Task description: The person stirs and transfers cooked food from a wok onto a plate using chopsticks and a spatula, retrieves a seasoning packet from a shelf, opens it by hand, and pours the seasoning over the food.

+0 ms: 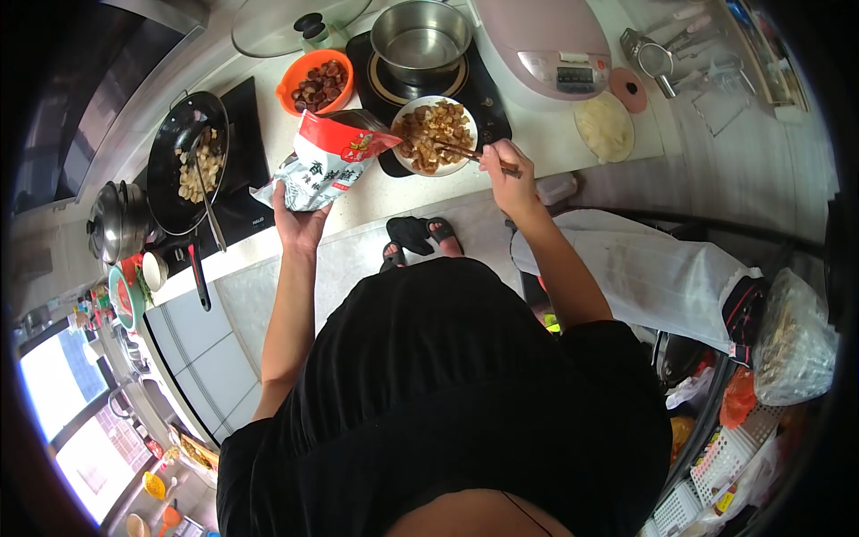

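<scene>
My left hand (302,222) grips the lower part of a red and white food packet (333,159), tilted so its top end points toward a white plate (473,134). Brown chopped food (438,121) covers most of that plate. Wooden chopsticks (474,154) are held in my right hand (508,174), their tips over the food near the packet's mouth. The plate sits at the front of a black induction cooker (497,116). Behind the packet stands an orange bowl (284,87) of dark reddish-brown pieces.
A steel pot (420,40) rests on the cooker behind the plate. To the left, a black wok (164,170) holds pale chopped food and a metal spatula (213,219); its handle juts past the counter edge. A pink rice cooker (546,54) stands right.
</scene>
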{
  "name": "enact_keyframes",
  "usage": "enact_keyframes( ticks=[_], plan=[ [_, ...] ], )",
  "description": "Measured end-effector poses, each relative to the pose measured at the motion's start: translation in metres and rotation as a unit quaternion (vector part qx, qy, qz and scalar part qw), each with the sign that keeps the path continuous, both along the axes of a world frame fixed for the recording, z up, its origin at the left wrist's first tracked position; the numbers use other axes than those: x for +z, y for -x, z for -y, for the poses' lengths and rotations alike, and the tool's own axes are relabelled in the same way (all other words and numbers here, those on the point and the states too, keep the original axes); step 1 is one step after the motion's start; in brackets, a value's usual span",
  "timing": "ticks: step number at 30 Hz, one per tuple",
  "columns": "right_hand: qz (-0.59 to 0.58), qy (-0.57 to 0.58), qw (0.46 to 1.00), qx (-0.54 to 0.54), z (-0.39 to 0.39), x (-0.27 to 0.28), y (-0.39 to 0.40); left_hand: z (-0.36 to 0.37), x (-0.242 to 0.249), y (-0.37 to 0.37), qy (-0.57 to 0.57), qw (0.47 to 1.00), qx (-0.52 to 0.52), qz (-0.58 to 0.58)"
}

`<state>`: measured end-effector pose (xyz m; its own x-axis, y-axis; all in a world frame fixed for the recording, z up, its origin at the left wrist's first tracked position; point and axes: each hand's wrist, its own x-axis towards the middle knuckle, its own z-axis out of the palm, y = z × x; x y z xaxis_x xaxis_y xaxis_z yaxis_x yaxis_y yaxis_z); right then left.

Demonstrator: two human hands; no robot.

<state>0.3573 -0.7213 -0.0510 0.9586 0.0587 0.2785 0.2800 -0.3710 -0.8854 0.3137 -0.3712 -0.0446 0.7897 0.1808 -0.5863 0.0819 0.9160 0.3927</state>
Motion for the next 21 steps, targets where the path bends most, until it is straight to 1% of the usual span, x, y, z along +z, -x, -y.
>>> enact_keyframes(
  ticks=[2,5,8,9,12,13,16,20,21],
  plan=[
    [0.011,-0.018,1.0,0.008,-0.001,0.012,0.008,0.0,0.001,0.001,-0.002,1.0,0.002,0.0],
    [0.003,-0.035,0.998,0.05,-0.005,0.007,0.015,0.003,0.003,-0.001,-0.001,1.0,0.002,-0.002],
    [-0.008,-0.026,0.999,0.023,-0.003,-0.01,0.009,0.002,0.003,-0.001,0.007,1.0,0.001,-0.008],
    [0.01,-0.006,1.0,0.011,-0.001,0.004,0.006,0.002,0.003,-0.002,0.008,1.0,-0.001,-0.006],
    [0.011,-0.025,0.998,-0.061,0.007,0.011,-0.004,0.003,0.004,-0.002,0.005,1.0,-0.008,0.005],
    [0.021,-0.005,0.996,-0.089,0.011,0.007,-0.008,0.004,0.004,-0.003,0.003,1.0,-0.011,0.01],
    [0.021,0.029,0.991,-0.126,0.011,-0.003,-0.011,0.004,0.002,-0.004,0.008,1.0,-0.012,0.0],
    [-0.015,-0.039,0.996,-0.078,-0.006,0.005,-0.001,0.008,0.005,-0.006,-0.015,1.0,-0.022,0.001],
    [0.011,-0.03,0.996,-0.085,-0.005,0.001,-0.003,0.008,0.005,-0.008,-0.027,0.999,-0.027,0.004]
  ],
)
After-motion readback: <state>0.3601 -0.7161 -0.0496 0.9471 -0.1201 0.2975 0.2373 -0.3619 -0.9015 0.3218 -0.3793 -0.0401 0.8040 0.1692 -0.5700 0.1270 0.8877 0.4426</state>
